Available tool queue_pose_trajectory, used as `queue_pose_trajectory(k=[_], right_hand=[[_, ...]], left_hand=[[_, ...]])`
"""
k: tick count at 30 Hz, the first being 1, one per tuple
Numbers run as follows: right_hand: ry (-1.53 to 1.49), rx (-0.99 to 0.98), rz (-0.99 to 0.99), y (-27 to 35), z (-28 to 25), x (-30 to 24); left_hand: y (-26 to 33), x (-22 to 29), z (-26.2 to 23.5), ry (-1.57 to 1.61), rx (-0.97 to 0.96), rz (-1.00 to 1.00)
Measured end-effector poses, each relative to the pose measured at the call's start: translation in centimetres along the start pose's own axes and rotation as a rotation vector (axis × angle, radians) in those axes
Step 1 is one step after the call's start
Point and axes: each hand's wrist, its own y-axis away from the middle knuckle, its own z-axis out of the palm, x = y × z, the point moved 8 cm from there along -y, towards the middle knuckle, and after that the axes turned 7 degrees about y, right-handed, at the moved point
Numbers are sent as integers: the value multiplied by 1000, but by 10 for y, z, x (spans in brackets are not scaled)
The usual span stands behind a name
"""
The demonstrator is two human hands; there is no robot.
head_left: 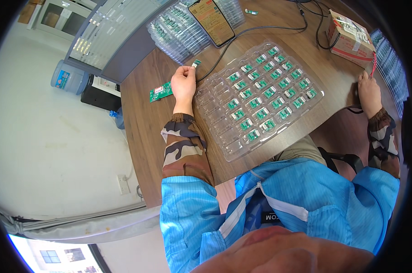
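module (196, 63) tilts up-right, left hand (183, 83).

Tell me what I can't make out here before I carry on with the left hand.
- Head view: the small green board in the left hand is half covered by fingertips.
- Right hand: palm down near the rim; anything beneath is hidden.
- Clear tray: board detail too small.
- Cardboard box: contents closed off.

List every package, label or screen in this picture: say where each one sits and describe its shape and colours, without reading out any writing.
Phone: far side of the desk, lit orange and white screen, cable attached.
Cardboard box: far right corner, brown, taped, with white labels.
Water bottle: floor at left, blue, with a label.
Stacked clear trays: beside the phone, holding small green boards.
Clear tray: desk centre, rows of green boards.
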Motion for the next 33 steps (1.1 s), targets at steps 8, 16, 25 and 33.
queue_pose_trajectory(k=[8,16,25,33], right_hand=[[46,7,-64,-1,-9,3],[9,-68,-83,-10,-45,1],[-761,279,-635,-93,-223,-154],[-1246,286,-759,-155,-268,-295]], left_hand=[[1,0,-1,-2,13,4],[-1,0,0,-32,16,25],[2,0,-3,-54,34,-8],[0,-4,-2,-60,33,-35]])
